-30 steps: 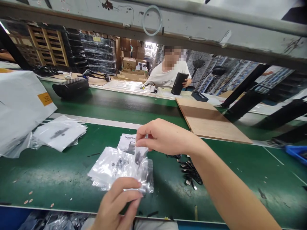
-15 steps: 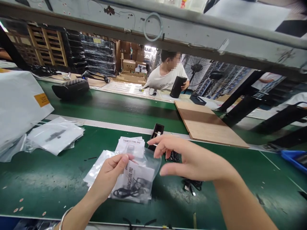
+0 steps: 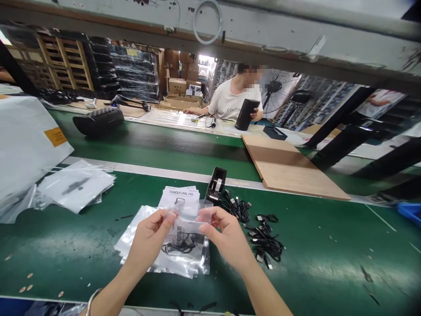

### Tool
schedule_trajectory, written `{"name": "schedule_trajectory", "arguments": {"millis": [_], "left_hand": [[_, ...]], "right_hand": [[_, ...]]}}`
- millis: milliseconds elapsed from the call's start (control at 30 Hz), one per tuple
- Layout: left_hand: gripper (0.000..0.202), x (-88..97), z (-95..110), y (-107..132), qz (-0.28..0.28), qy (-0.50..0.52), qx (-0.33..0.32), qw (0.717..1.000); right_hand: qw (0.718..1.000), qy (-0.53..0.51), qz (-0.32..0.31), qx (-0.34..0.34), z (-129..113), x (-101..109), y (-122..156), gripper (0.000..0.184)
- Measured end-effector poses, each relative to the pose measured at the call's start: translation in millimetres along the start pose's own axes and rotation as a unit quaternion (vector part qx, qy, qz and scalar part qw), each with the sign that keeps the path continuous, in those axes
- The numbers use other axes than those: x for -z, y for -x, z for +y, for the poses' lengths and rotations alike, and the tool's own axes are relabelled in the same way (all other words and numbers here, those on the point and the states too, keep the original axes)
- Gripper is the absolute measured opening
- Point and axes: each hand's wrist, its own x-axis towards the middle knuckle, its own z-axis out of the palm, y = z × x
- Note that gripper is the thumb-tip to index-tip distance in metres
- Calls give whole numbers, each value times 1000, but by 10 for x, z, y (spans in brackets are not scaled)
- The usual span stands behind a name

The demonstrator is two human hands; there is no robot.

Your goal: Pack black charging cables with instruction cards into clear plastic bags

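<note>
Several lines of print, too small to read, mark an orange label on a white package, well left of the held clear pouch. Nearer the pouch, also left, lies a pile of flat clear bags with a dark, indistinct patch. The left hand pinches the pouch's upper left edge between thumb and fingertips. Far behind the pouch, a brown carton reads "MZX"; just behind it, a white booklet reads "THUNDER TRAIL PRO" above a line drawing. The pouch itself is transparent, glossy and creased, above stacked bags; through it show white paper with dark sideways lettering and a looped black cable. Behind its right side stands a black tape dispenser. The right hand touches the pouch's upper right edge, fingers narrowly spaced; whether they pinch it, I cannot tell. Beyond, a person's white shirt shows "COU", the rest unclear. Black cables lie right of the pouch.
</note>
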Motion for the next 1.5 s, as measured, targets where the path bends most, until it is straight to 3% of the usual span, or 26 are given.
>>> {"name": "schedule_trajectory", "arguments": {"millis": [167, 367, 500, 567, 633, 700, 733, 800, 867, 933, 1033, 1167, 1300, 1500], "left_hand": [[36, 90, -23, -27, -17, -34, -29, 999], [11, 168, 4, -77, -85, -16, -49, 995], [15, 175, 75, -82, -49, 94, 11, 994], [30, 147, 89, -86, -56, 119, 41, 990], [37, 106, 75, -91, -99, 72, 59, 991], [30, 65, 39, -91, -125, 0, 68, 990], [28, 50, 19, -88, -119, -22, 68, 990], [30, 28, -18, -77, -75, -29, 50, 995], [28, 15, -45, -65, -39, -19, 38, 998], [27, 2, -64, -59, -32, -10, 29, 999], [29, -19, -84, -56, -43, -10, 28, 999], [32, -16, -107, -35, -46, -14, 36, 998], [31, 16, -145, -16, -53, -4, 35, 998], [29, 33, -167, -36, -43, 4, 35, 998]], "right_hand": [[997, 71, 1, 31, -1, 66, 11, 17], [988, 99, -22, 119, 11, 84, -19, 28], [985, 102, -3, 141, 70, 95, -42, 33], [982, 108, -12, 155, 102, 88, -38, 35], [978, 115, -20, 174, 131, 84, -21, 37], [973, 127, -22, 191, 158, 98, -2, 35], [974, 131, -4, 186, 171, 116, 1, 33], [977, 131, 91, 139, 194, 171, -22, 27], [967, 136, 211, 52, 210, 235, -96, 26], [954, 141, 261, -30, 221, 281, -218, 30], [964, 116, 222, -94, 236, 283, -424, 33], [974, 32, 184, -125, 225, 218, -559, 28], [976, -7, 178, -121, 183, 196, -478, 29], [973, 77, 206, -77, 315, 147, -289, 24]]}}
